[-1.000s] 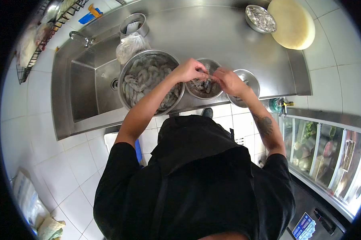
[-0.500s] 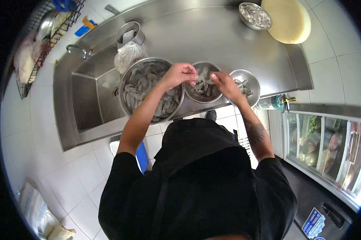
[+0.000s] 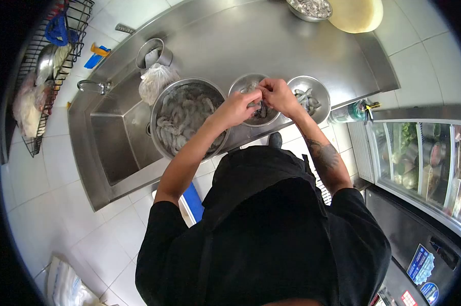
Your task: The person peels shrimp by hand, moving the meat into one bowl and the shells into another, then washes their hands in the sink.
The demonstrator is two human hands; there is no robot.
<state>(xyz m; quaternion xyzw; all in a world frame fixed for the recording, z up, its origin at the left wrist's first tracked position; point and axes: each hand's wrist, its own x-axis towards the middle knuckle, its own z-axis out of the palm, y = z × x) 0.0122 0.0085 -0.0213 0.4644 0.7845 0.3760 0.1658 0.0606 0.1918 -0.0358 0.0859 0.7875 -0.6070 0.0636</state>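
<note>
In the head view, the only one, two bare hands meet above the middle of three metal bowls lined up along the near edge of one steel counter (image 3: 230, 48). The left hand (image 3: 235, 108) has its fingers bent and their tips drawn in; the right hand (image 3: 280, 97) is curled too, thumb and fingertips brought together right at the left one's. Whether a shrimp is pinched between them cannot be told, as the fingers cover the spot. The middle bowl (image 3: 240, 83) holds dark scraps, partly hidden by the hands. Just beside it on the left stands the large bowl (image 3: 152, 122), the widest of the three, with a heap of grey shrimp (image 3: 179, 115) too many and too overlapped to count. On the right is the third bowl (image 3: 320, 92), where several greyish pieces (image 3: 307, 99) lie together, their exact number unclear. A fourth bowl (image 3: 304, 17), full of pale pieces, sits at the far right, cut by the frame, next to one round yellowish board (image 3: 360, 15). Behind the large bowl are one plastic bag (image 3: 155, 84) and one metal pot (image 3: 162, 56) with a pale object inside. One sink basin (image 3: 110, 137) with one tap (image 3: 92, 86) lies farther left.
</note>
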